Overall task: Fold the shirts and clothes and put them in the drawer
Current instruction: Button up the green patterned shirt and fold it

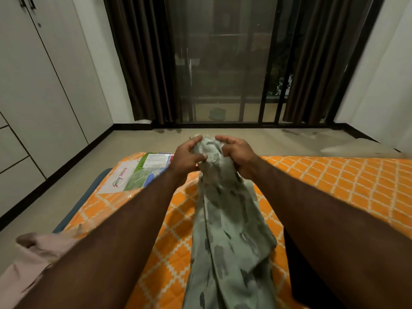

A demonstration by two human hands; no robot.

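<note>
hands (213, 157) around green garment (225, 230)

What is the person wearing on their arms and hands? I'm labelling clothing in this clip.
Both forearms are bare, and the left hand and right hand have no gloves, rings or watch in view. A pale pink sleeve is rolled up on the left arm. The right upper arm is out of frame.

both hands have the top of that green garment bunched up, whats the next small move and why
Probably draw the left hand and right hand apart: the green patterned garment hangs in a crumpled rope over the orange mattress, too bunched to fold.
</note>
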